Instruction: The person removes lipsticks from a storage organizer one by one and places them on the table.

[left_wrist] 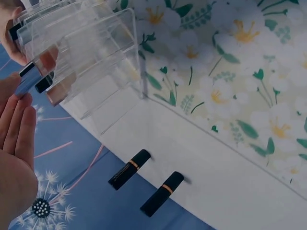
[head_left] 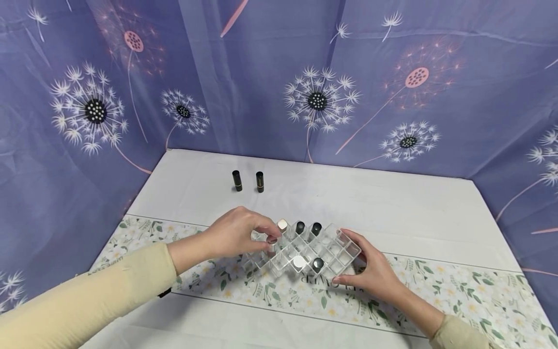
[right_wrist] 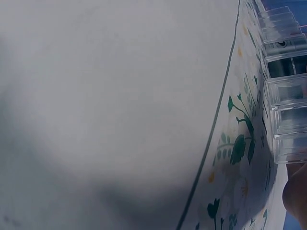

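Observation:
A clear lipstick organizer (head_left: 336, 259) with diamond-shaped slots lies across the floral strip. My left hand (head_left: 231, 233) pinches a shiny silver lipstick (left_wrist: 29, 79) between thumb and fingers, over the organizer's left part. At the organizer's right end, my right hand (head_left: 376, 272) grips it, thumb on the near side and fingers on the far side. Slots in the back row hold a gold-topped lipstick (head_left: 282, 225) and two black ones (head_left: 300, 227). Nearer the front stand a white-topped lipstick (head_left: 299, 262) and another black-topped one (head_left: 317, 264).
Two black lipsticks with gold bands, one on the left (head_left: 237, 181) and one on the right (head_left: 260, 182), stand on the white table (head_left: 392, 203) behind the organizer. A purple dandelion-print cloth (head_left: 253, 111) hangs along the back and sides.

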Demonstrator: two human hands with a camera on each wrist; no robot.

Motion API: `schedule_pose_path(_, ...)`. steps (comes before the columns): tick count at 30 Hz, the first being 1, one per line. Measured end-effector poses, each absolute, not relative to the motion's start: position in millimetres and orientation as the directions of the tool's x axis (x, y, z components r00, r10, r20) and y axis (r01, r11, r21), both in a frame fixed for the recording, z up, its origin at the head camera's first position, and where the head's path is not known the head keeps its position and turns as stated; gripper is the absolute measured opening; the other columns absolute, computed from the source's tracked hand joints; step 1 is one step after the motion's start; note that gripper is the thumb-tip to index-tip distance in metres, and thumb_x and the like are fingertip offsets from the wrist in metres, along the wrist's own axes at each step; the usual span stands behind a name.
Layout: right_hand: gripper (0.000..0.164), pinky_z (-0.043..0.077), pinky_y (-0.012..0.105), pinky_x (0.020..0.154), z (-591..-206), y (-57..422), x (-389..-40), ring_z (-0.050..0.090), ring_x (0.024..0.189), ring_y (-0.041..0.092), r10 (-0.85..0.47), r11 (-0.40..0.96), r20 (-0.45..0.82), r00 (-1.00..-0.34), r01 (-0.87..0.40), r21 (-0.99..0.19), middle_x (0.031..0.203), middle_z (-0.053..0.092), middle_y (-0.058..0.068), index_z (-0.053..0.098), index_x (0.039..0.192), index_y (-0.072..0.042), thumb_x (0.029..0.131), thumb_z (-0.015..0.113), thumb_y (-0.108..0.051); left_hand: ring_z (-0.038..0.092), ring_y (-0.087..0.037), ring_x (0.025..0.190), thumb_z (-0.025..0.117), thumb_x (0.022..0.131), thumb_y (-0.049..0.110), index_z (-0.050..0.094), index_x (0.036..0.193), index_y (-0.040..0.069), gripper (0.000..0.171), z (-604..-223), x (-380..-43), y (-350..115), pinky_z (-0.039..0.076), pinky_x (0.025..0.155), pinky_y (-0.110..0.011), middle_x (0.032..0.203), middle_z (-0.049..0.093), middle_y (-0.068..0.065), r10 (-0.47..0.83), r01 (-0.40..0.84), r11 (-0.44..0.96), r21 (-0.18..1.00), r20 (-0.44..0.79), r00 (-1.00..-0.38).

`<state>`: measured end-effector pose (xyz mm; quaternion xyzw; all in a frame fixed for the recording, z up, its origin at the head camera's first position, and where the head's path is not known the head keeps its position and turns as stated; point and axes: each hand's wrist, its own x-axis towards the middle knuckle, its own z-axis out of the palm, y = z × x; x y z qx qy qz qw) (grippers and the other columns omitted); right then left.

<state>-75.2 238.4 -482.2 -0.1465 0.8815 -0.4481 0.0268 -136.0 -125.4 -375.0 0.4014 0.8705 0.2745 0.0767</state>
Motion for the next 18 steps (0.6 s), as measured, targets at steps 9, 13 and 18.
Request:
schedule_pose_path(9,0.112,0.058,0.04,0.106,-482.7,238.1,-74.4,0.06,0.137,0.038,-0.285,0.577,0.093,-0.954,-0.248,-0.779,0.156,0.056,0.013,0.045,0.162,-0.015,0.069,0.103,-0.035,0.077,-0.009,0.103,0.088,0.088,0.012,0.083,0.113,0.022,0.027,-356.6,-139.1,-126.9,0.063,0.09,-0.034,0.106,0.08,0.017,0.735,0.658,0.527,0.537,0.1,-0.671)
schedule_pose_path(13,0.113,0.056,0.032,0.107,-481.3,238.4,-74.6,0.06,0.138,0.036,-0.28,0.579,0.083,-0.956,-0.237,-0.78,0.157,0.056,0.011,0.045,0.162,-0.017,0.068,0.104,-0.036,0.077,-0.01,0.103,0.088,0.087,0.011,0.083,0.108,0.022,0.024,-346.7,-142.2,-126.8,0.064,0.092,-0.036,0.104,0.08,0.017,0.731,0.661,0.515,0.545,0.123,-0.671)
schedule_pose_path(18,0.112,0.058,0.044,0.106,-482.9,238.1,-74.7,0.061,0.136,0.038,-0.284,0.579,0.095,-0.954,-0.25,-0.776,0.156,0.057,0.013,0.045,0.162,-0.016,0.068,0.104,-0.034,0.077,-0.011,0.104,0.087,0.089,0.011,0.083,0.107,0.024,0.023,-335.4,-146.2,-125.7,0.064,0.092,-0.037,0.104,0.08,0.018,0.722,0.651,0.517,0.555,0.125,-0.68)
